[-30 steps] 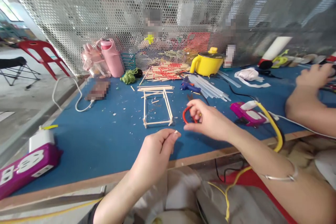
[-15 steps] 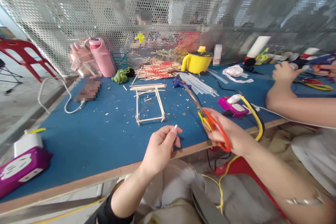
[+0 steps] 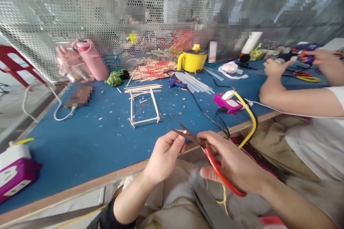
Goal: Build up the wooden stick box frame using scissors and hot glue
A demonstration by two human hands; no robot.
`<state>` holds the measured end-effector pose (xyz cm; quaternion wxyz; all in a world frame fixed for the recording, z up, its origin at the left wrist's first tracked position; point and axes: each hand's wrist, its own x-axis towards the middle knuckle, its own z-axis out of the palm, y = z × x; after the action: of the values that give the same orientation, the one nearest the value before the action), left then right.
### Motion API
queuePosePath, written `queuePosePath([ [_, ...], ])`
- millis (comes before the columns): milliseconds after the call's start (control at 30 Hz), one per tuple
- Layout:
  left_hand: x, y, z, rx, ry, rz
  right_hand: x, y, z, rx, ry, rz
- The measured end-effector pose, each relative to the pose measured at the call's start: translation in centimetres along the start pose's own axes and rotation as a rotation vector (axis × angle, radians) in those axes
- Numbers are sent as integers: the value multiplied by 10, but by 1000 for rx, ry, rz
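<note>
My left hand (image 3: 164, 155) comes up over the table's near edge, thumb and forefinger pressed together on a small pale piece (image 3: 185, 132); only its tip pokes out, which seems meant to leave it bare for the blades. My right hand (image 3: 232, 162) holds the red-handled scissors (image 3: 223, 178), fingers parted about the handles, which probably keeps the blades open; I can't tell exactly how each finger sits in the loops. The blades stand apart with the pale tip at them, close by my left fingertips – whether steel touches skin or piece, I can't tell.

Just beyond, on the blue table (image 3: 88, 143), the stick frame (image 3: 145, 120) lies free of both hands, perhaps set there to stay within easy reach. Loose sticks (image 3: 150, 87) lie side by side at its far end. To their right rests the blue glue gun (image 3: 175, 82), next to clear glue sticks (image 3: 197, 84) – handy neighbours, I'd judge. A purple power strip (image 3: 228, 103) sits farther right, near the table edge.

Farther back are green yarn (image 3: 114, 78), a heap of red-wrapped sticks (image 3: 153, 70) and the yellow pot (image 3: 194, 61), all before the perforated screen (image 3: 80, 10).
</note>
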<state>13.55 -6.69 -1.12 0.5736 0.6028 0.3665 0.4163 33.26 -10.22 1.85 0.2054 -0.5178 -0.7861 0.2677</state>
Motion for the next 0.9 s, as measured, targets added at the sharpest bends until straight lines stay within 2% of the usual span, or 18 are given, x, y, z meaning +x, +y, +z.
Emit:
queuePosePath([
  [167, -1, -4, 2, 21, -27, 22, 0, 2, 3, 40, 32, -79],
  [367, -5, -4, 5, -9, -14, 46, 4, 2, -1, -126, 36, -186],
  [467, -7, -4, 6, -10, -24, 49, 3, 6, 0, -98, 41, -220],
  [667, -9, -3, 8, 6, -25, 85, 3, 4, 3, -64, 43, -218],
  [900, -8, -6, 6, 77, -37, 123, 3, 10, 14, -80, 126, -175],
])
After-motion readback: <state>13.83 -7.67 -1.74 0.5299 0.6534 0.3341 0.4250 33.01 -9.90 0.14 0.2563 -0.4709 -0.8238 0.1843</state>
